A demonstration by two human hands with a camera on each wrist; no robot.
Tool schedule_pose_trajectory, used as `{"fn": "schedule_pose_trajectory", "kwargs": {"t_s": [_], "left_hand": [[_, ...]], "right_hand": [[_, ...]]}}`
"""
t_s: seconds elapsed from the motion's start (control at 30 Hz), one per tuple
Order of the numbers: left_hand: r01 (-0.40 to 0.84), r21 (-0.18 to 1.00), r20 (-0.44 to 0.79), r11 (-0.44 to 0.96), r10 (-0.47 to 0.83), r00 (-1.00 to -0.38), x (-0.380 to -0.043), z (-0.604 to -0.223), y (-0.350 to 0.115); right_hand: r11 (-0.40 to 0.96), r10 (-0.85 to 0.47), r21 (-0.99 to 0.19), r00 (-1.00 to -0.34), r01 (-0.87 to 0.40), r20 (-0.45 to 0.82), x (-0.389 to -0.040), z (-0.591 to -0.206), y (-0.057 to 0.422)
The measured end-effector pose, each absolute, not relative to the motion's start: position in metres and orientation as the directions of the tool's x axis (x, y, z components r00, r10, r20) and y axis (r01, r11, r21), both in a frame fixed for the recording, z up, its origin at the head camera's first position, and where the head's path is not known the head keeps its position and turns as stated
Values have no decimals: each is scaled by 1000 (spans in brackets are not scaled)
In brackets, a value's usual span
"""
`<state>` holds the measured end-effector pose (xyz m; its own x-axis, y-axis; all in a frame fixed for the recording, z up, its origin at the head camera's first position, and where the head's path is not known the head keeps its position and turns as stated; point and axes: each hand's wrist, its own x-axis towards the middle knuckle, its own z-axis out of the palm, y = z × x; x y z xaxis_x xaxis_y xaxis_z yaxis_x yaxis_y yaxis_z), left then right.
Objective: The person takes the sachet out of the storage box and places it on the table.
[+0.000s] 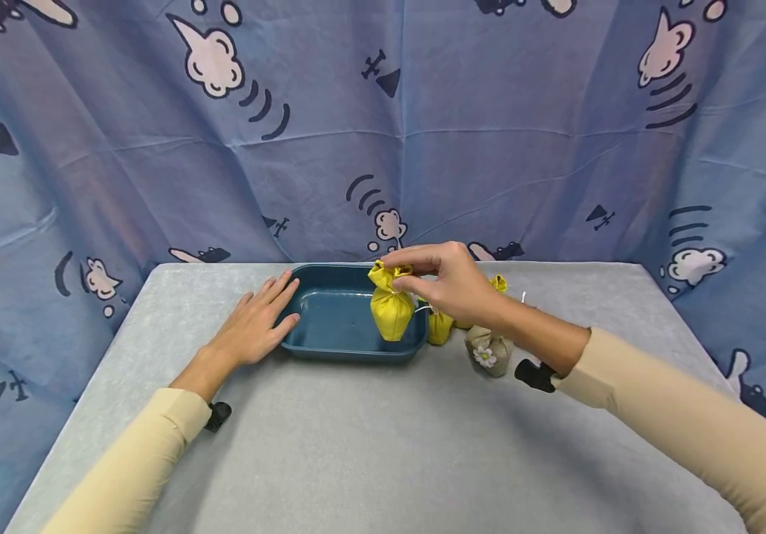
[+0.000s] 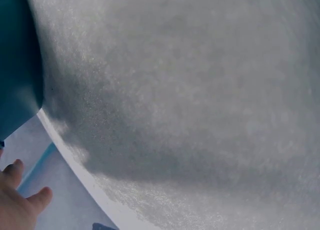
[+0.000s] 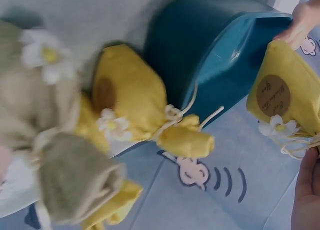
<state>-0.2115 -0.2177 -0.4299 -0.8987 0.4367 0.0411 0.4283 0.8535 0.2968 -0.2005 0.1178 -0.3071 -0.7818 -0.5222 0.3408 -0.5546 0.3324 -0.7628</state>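
Observation:
My right hand (image 1: 452, 282) pinches the gathered neck of a yellow drawstring pouch (image 1: 391, 315), which hangs above the right part of a dark teal plastic bin (image 1: 339, 319). A round brown label and a white fabric daisy show on this pouch (image 3: 292, 85) in the right wrist view. My left hand (image 1: 259, 319) rests with straight, spread fingers on the bin's left rim. Just right of the bin stands another yellow pouch (image 1: 440, 328). Beside it sits a beige pouch (image 1: 494, 352) with a daisy. A further yellow pouch (image 3: 120, 202) is mostly hidden behind these.
A pale grey cloth covers the table (image 1: 369, 437). Behind it hangs a blue patterned curtain (image 1: 329, 96), close to the bin's far side. The left wrist view mostly shows the tabletop and a corner of the bin (image 2: 17, 65).

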Motion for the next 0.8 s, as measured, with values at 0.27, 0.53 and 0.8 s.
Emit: {"fn": "schedule_pose_trajectory", "kwargs": {"t_s": [0.27, 0.53, 0.8], "left_hand": [[427, 296, 44, 854, 434, -900, -211, -428, -217], [429, 296, 47, 854, 435, -899, -210, -427, -218], [428, 296, 44, 854, 436, -899, -210, -428, -217]], "right_hand": [[333, -519, -794, -802, -509, 296, -189, -310, 154], [307, -538, -824, -801, -476, 262, -180, -320, 175], [287, -558, -822, -784, -491, 273, -172, -330, 187]]}}
